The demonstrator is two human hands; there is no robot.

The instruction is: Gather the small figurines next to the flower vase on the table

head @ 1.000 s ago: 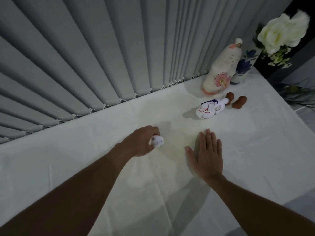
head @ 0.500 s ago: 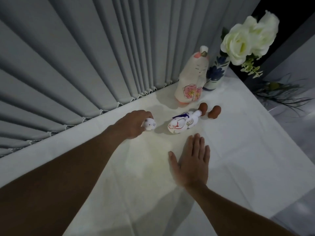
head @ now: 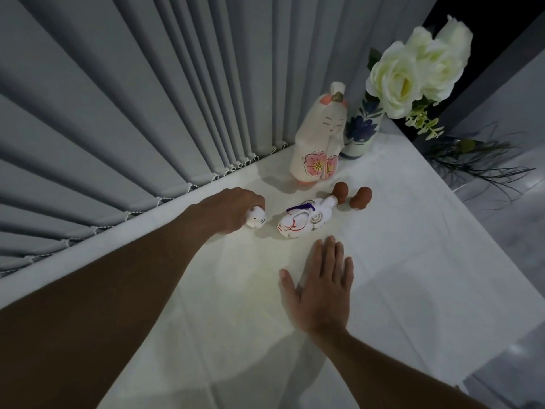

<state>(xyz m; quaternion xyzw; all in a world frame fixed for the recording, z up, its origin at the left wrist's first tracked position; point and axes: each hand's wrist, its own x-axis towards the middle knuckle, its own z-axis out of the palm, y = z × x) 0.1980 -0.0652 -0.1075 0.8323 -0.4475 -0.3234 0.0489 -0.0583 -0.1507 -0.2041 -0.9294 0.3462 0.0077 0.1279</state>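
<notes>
— Far left? Grey blinds, hanging down to the back edge of the table with its white cloth.

— And in front? Left hand, curled tight around a small white figurine, only the painted face poking out past the fingers. Low over the cloth; touching it or not, hard to tell.

— Next along? Just beside that, a white painted figurine lying on its side, purple cord on top. Then two little brown figurines and, close together, the first nearly touching the lying one.

— Behind those? Tall cream doll with pink blossoms, upright, right next to the flower vase with white roses.

— Right hand? Right hand flat on the cloth, palm down, fingers straight and slightly spread, gripping nothing, near the lying figurine but apart.
</notes>
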